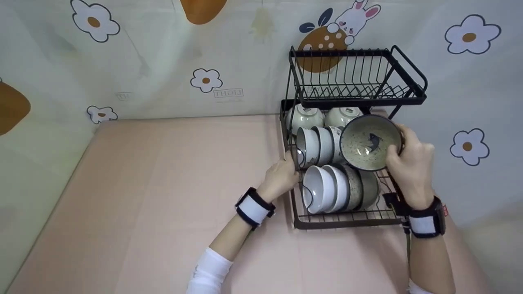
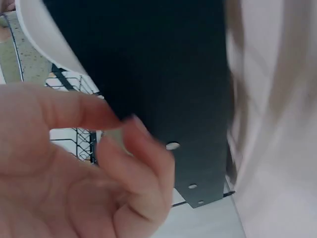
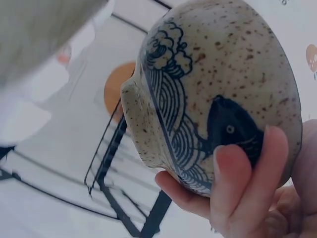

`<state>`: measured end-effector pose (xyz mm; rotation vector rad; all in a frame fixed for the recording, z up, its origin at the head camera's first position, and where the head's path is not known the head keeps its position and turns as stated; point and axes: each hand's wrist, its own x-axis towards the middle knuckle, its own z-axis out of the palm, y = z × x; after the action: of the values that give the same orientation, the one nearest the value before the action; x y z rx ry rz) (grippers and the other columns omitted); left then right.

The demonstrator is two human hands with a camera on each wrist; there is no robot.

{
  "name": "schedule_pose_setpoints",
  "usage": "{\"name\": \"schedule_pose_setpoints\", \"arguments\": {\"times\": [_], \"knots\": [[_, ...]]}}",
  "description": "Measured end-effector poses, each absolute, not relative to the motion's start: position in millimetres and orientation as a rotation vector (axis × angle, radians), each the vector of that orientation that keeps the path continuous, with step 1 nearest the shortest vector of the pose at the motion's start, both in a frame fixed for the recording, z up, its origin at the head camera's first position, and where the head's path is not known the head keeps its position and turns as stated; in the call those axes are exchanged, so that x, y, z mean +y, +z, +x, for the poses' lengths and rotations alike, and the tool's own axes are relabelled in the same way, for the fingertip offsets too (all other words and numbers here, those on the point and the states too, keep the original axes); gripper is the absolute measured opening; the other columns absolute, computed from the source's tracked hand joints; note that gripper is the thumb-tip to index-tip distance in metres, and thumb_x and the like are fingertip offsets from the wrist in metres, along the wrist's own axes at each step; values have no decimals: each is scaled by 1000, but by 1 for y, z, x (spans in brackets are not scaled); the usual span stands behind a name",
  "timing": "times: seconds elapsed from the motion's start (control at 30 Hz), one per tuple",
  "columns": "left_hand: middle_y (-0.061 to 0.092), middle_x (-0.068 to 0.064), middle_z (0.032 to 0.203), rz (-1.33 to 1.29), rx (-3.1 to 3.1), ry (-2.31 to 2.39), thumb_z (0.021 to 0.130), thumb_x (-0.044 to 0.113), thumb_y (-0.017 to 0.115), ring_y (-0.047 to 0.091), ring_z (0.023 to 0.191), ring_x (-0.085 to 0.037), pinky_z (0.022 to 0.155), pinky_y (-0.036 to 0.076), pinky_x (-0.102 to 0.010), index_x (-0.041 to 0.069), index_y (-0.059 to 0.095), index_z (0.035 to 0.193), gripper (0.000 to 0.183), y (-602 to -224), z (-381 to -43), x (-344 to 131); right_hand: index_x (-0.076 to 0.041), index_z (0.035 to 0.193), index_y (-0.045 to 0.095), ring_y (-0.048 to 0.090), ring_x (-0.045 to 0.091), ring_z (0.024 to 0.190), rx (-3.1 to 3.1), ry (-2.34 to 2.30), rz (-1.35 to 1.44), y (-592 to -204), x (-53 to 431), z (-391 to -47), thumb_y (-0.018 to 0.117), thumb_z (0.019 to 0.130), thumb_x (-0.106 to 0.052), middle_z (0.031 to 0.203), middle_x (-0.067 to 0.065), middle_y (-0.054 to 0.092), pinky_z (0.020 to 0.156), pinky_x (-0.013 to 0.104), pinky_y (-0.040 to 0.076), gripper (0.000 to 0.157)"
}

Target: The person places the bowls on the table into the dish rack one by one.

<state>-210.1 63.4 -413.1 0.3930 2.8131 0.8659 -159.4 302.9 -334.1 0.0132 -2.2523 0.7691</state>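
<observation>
My right hand [image 1: 412,163] holds a speckled bowl [image 1: 363,143] by its right rim, thumb inside and fingers against the outside. The bowl has a dark fish inside, and its inside is turned to the head view. On its outer wall, the right wrist view shows a blue fish and wave pattern on the bowl [image 3: 213,64]. Over the lower tier of a black dish rack [image 1: 347,223] the bowl hangs, overlapping the row of cups. My left hand [image 1: 280,177] pinches the rack's left side; in the left wrist view, curled fingers [image 2: 148,163] meet the edge of its dark panel [image 2: 163,64].
White bowls [image 1: 318,190] and speckled bowls [image 1: 367,190] stand on edge in the front row. Behind them are several patterned cups [image 1: 308,147], then two upturned bowls [image 1: 306,118]. The upper wire tier [image 1: 347,92] overhangs the back. A pink tabletop [image 1: 184,183] extends left; a patterned cloth [image 1: 155,61] hangs behind.
</observation>
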Motion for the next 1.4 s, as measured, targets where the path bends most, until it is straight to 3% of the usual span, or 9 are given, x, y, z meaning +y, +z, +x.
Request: {"name": "schedule_pose_setpoints", "arguments": {"times": [0.23,0.33,0.43,0.53,0.63,0.73,0.97,1.2,1.4], "knots": [[67,-10,75,387,2887,600,89,8,54,58,58,-19,46,46,-28,-13,14,146,72,-421,-209,75,12,116,59,63,54,86,-2294,654,-49,-329,317,-157,51,77,11,105,37,62,75,56,54,40],[66,-8,71,387,2907,533,89,9,54,57,54,-18,44,45,-27,-13,13,146,73,-424,-209,78,9,117,60,64,51,71,-2321,553,-39,-329,325,-157,50,76,11,98,37,64,58,46,56,42],[65,-7,69,386,2903,516,89,8,54,53,50,-16,42,43,-26,-13,12,146,74,-425,-210,79,9,116,61,55,46,48,-2332,430,-6,-330,332,-157,46,73,12,81,37,64,38,37,41,45],[63,-6,68,389,2903,516,89,7,53,50,48,-15,41,41,-26,-13,11,146,73,-425,-210,79,10,115,61,40,33,36,-2351,325,36,-331,338,-158,45,71,14,64,35,60,34,31,28,47],[59,-4,64,392,2906,519,90,7,52,47,46,-14,40,40,-25,-13,11,146,73,-425,-210,78,9,114,61,34,27,34,-2395,232,76,-333,343,-159,47,71,16,58,32,56,33,31,25,46],[56,-2,61,401,2921,497,91,8,51,45,45,-13,39,39,-25,-14,12,146,71,-425,-210,78,9,110,62,37,30,34,-2440,164,111,-335,347,-160,47,69,15,63,34,58,31,35,29,43],[52,0,57,417,2949,461,93,11,49,45,44,-13,39,37,-25,-14,15,145,67,-424,-209,77,6,105,64,35,24,35,-2622,95,175,-337,350,-164,46,66,13,57,27,56,32,32,28,44],[56,-1,60,427,2942,464,92,9,48,47,46,-13,39,39,-25,-14,15,145,67,-424,-209,77,3,103,67,44,32,40,-2755,104,179,-340,351,-168,50,68,10,63,30,59,36,43,35,39],[59,-3,62,435,2943,469,92,10,48,47,46,-14,39,39,-25,-15,15,145,67,-425,-209,76,3,88,70,49,40,45,-2784,103,197,-345,349,-171,48,68,11,64,30,60,39,48,36,31]]}}
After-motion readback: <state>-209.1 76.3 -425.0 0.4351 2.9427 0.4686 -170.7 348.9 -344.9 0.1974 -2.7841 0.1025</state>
